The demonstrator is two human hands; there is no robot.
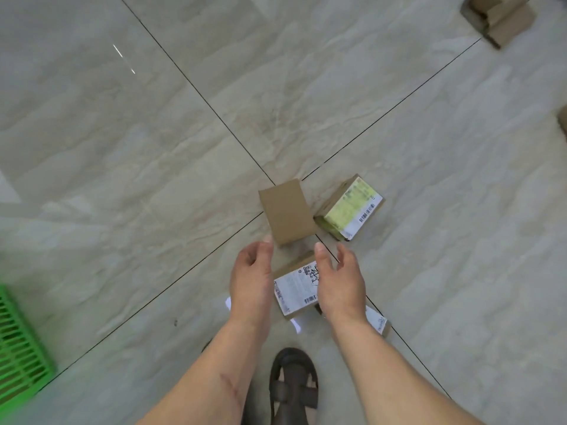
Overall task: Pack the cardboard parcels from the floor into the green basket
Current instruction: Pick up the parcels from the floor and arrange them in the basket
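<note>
A green basket (18, 348) sits at the frame's left edge, well apart from the parcels, with bare tiled floor (122, 179) between for carrying. At centre, the left hand (251, 280) and right hand (340, 280) hang loosely open, fingers relaxed and gripping nothing, flanking a white-labelled parcel (296, 289), seemingly poised to lift it from both sides. Just beyond lies a plain cardboard parcel (287, 211); a green-labelled parcel (351, 208) lies beside it. Another box (503, 16) waits at top right. A sandalled foot (293, 384) stands near.
</note>
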